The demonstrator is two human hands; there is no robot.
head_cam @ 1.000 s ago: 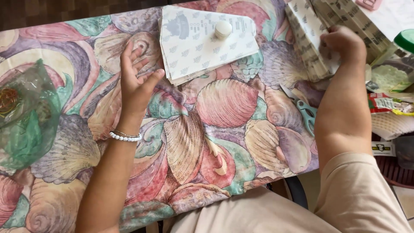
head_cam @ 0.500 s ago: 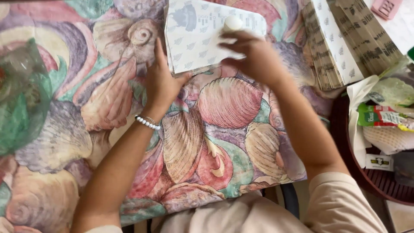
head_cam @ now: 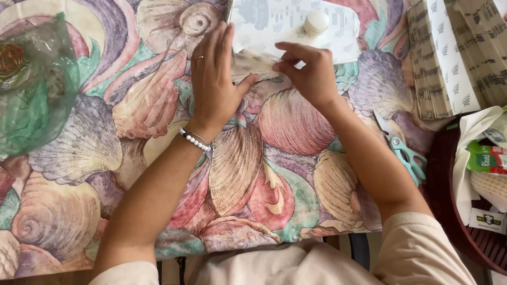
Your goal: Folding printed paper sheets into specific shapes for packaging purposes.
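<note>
The right hand point(head_cam: 311, 74) pinches the near edge of a white printed paper sheet point(head_cam: 285, 24) between thumb and fingertips, its grip closed on a folded strip of that sheet. The left hand point(head_cam: 214, 79) lies flat just to the left, palm down, fingers stretched toward the far side, its thumb pressing the same folded edge against the surface; its grip is released, pressing and not grasping. A ring shows on one finger, and a white bead bracelet point(head_cam: 194, 140) circles the wrist.

The paper sheet lies at the far middle of the surface, running out of view at the far edge. On it, just beyond the right hand, stands a small round white cap-like object point(head_cam: 316, 22).

The surface is covered by a cloth with large seashells point(head_cam: 274, 174) in pink, purple, tan and green. To the right, at the far side, lies a stack of folded printed papers point(head_cam: 449, 58), white with small dark marks. Near the right forearm, a pair of scissors with pale teal handles point(head_cam: 404, 153) lies at the cloth's right edge. Further right sits a dark reddish-brown basket point(head_cam: 449, 211) holding white paper and small packages. At the far left lies a crumpled clear green plastic bag point(head_cam: 31, 100).
</note>
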